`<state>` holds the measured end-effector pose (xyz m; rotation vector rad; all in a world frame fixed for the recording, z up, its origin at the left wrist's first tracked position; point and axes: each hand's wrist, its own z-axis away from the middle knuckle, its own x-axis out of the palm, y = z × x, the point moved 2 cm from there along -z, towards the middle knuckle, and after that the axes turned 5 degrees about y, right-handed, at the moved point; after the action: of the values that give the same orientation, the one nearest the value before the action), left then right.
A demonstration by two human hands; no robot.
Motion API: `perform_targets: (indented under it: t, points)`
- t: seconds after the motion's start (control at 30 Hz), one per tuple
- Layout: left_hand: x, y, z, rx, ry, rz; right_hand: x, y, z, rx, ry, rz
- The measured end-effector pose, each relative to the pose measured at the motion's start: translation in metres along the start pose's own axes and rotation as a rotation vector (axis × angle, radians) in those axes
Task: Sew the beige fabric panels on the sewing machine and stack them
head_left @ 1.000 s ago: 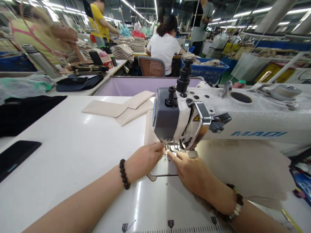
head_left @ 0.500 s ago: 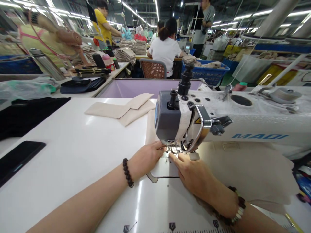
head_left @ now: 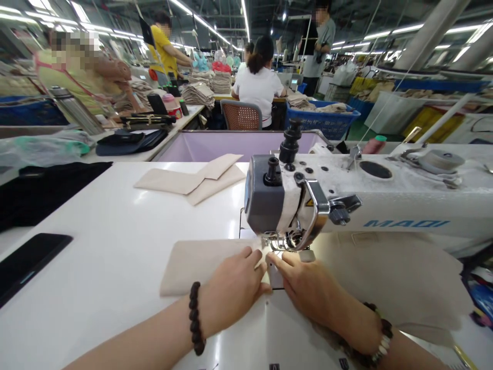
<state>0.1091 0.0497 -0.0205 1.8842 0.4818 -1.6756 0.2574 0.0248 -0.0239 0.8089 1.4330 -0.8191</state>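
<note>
Your left hand (head_left: 234, 288) rests palm down, fingers spread, on a beige cloth piece (head_left: 188, 267); your right hand (head_left: 314, 285) points its forefinger (head_left: 280, 263) beneath the sewing machine (head_left: 370, 205), the grip of its other fingers unclear. The cloth piece's long axis runs left to right, toward the machine, across a glossy white table (head_left: 111, 226). Beyond, a blue basket (head_left: 321, 122) holds tan fabric (head_left: 332, 107) in a workroom (head_left: 215, 33) where co-workers (head_left: 257, 82) sit and stand.

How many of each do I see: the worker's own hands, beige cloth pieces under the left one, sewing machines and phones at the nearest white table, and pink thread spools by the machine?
Hands, left hand and right hand: 2
Beige cloth: 1
Sewing machine: 1
Phone: 1
Pink thread spool: 1
Total: 6
</note>
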Motion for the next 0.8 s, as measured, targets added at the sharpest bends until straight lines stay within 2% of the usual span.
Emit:
perform_targets:
  t: [0.13,0.33,0.43,0.57,0.7,0.8]
  points:
    - [-0.001,0.009,0.005,0.076,-0.063,0.008,-0.002,0.002,0.002,-0.031,0.003,-0.065]
    - [-0.001,0.012,0.009,0.143,-0.104,0.006,-0.003,0.005,0.008,-0.174,-0.04,-0.163]
    - [0.001,0.014,0.01,0.135,-0.135,0.049,-0.002,0.005,0.01,-0.215,-0.05,-0.178]
    - [0.005,0.013,0.011,0.126,-0.09,0.085,-0.004,0.005,0.01,-0.179,-0.062,-0.199]
    - [0.008,0.004,0.007,0.132,0.005,0.113,-0.007,0.004,0.006,-0.103,-0.077,-0.189]
    - [0.006,-0.004,0.003,0.132,0.034,0.134,-0.007,0.003,0.003,-0.049,-0.06,-0.162]
